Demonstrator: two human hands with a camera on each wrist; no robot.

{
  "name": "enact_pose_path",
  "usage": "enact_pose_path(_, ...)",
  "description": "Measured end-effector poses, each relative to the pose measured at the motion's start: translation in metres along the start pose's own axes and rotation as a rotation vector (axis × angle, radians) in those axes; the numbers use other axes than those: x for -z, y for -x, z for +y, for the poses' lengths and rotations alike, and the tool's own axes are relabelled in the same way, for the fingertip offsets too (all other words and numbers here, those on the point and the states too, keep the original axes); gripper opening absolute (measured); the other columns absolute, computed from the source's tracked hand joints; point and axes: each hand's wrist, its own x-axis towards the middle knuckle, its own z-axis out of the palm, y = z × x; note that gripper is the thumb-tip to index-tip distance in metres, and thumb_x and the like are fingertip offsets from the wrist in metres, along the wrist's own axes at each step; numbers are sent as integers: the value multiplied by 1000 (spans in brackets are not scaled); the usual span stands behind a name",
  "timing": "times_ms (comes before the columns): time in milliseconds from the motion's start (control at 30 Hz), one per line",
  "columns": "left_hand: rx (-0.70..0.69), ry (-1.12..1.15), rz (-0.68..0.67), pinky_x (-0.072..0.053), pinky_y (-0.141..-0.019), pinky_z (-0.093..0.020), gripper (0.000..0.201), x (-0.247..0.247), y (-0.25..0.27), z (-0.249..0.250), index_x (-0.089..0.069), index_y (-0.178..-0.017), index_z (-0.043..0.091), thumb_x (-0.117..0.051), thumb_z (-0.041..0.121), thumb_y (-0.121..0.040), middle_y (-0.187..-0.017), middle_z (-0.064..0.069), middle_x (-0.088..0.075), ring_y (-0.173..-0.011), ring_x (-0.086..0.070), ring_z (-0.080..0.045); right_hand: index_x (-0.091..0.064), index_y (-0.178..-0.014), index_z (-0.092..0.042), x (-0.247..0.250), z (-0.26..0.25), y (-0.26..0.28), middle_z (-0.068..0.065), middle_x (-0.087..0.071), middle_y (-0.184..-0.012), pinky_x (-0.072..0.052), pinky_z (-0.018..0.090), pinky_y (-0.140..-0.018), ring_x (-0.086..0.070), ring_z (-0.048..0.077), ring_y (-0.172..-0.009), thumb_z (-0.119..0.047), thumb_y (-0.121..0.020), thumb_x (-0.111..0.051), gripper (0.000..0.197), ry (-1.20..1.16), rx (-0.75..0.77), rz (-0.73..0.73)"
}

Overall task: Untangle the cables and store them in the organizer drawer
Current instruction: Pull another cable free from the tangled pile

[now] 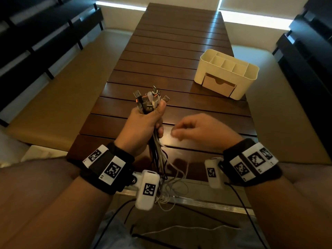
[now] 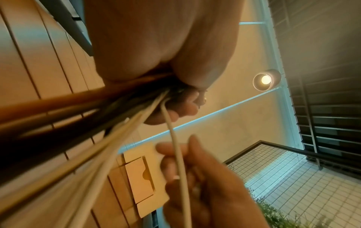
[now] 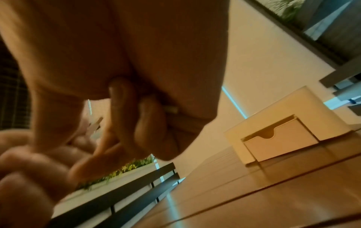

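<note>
My left hand (image 1: 143, 126) grips a bundle of black and white cables (image 1: 149, 101) upright above the near part of the table, with several USB plugs sticking out of the top of the fist. The loose ends (image 1: 165, 169) hang past the table edge toward my lap. My right hand (image 1: 194, 130) hovers just right of it with its fingers curled. In the left wrist view a white cable (image 2: 177, 154) runs from the bundle between that hand's thumb and fingers. A small metal plug tip (image 3: 171, 110) shows inside the curled fingers. The cream organizer (image 1: 248, 81) stands at the right, its drawer (image 1: 218, 85) pulled out a little.
The dark slatted wooden table (image 1: 170, 51) stretches away from me. Tan cushioned benches (image 1: 62, 97) flank it on both sides, with dark slatted panels behind them. Thin black and white leads (image 1: 179, 229) lie across my lap.
</note>
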Motion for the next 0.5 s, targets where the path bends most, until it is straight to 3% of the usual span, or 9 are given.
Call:
enact_pose_path(133, -26, -74, -58, -41, -49, -30, 23, -7, 2, -10, -61, -75, 25, -61, 28, -98, -54, 3, -39, -48, -40, -16, -67, -100, -32, 11, 0, 4, -10, -68, -94, -48, 20, -77, -63, 3, -87, -38, -95, -61, 10, -241, 114, 379)
enact_pose_path(267, -32, -147, -154, -42, -49, -33, 22, -14, 7, -13, -60, -81, 10, -62, 24, -98, -55, -5, -42, -47, -44, -20, -67, -108, -28, 2, -4, -2, -7, -71, -99, -54, 24, -85, -67, 8, -95, -21, -96, -64, 14, -313, 228, 425)
enact_pose_path(367, -8, -151, -163, -42, -48, -30, 23, -13, 9, -15, -62, -74, 17, -63, 19, -97, -56, -5, -45, -46, -45, -20, -71, -107, -21, 2, -4, -3, -4, -73, -101, -55, 26, -88, -68, 10, -97, -13, -95, -64, 16, -352, 246, 401)
enact_pose_path(433, -3, -157, -161, -40, -47, -28, 26, -12, 9, -15, -61, -71, 20, -64, 18, -97, -56, -3, -46, -46, -42, -18, -71, -109, -19, 4, -4, -2, -3, -73, -101, -55, 26, -86, -69, 9, -95, -13, -95, -64, 17, -347, 255, 386)
enact_pose_path(500, 5, -157, -159, -39, -48, -28, 26, -12, 8, -16, -60, -71, 18, -65, 20, -96, -56, -3, -47, -45, -40, -17, -67, -115, -24, 6, -6, 0, -3, -71, -96, -52, 19, -76, -66, 1, -85, -18, -97, -61, 20, -344, 256, 383)
